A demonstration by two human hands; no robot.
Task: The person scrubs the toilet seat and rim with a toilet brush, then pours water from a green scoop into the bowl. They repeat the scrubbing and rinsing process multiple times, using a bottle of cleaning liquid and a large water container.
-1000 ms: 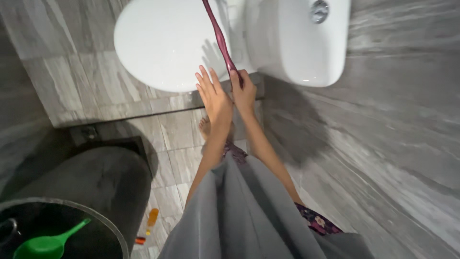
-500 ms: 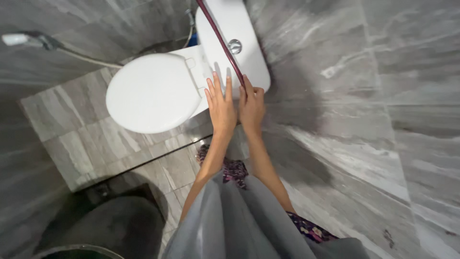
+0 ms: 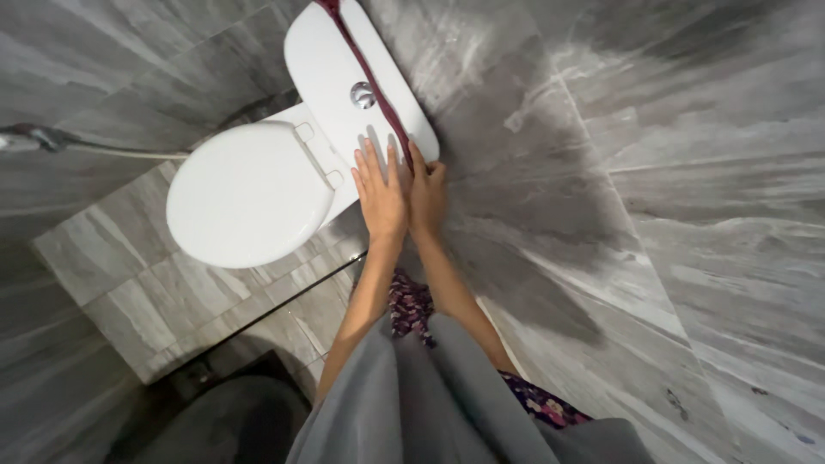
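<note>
My right hand (image 3: 427, 196) grips the lower end of a long, thin dark red handle (image 3: 368, 73) that runs up and away across the white toilet tank (image 3: 331, 69). My left hand (image 3: 379, 194) is flat with fingers spread, right beside the right hand, over the near end of the tank lid. A round chrome flush button (image 3: 363, 94) sits on the lid, just left of the handle. The closed white toilet seat lid (image 3: 245, 193) lies to the left. The handle's far end is out of view.
Grey stone-look wall tiles (image 3: 653, 172) fill the right side. Grey floor tiles (image 3: 146, 292) lie below the toilet. A dark round container (image 3: 219, 425) stands at the bottom left. A spray hose (image 3: 94, 148) runs along the left wall. My grey garment hangs in front of me.
The view has tilted up toward the tank; the black bin with the green scoop has left the frame. Both hands have moved from the seat's edge up onto the tank lid, right hand still on the handle.
</note>
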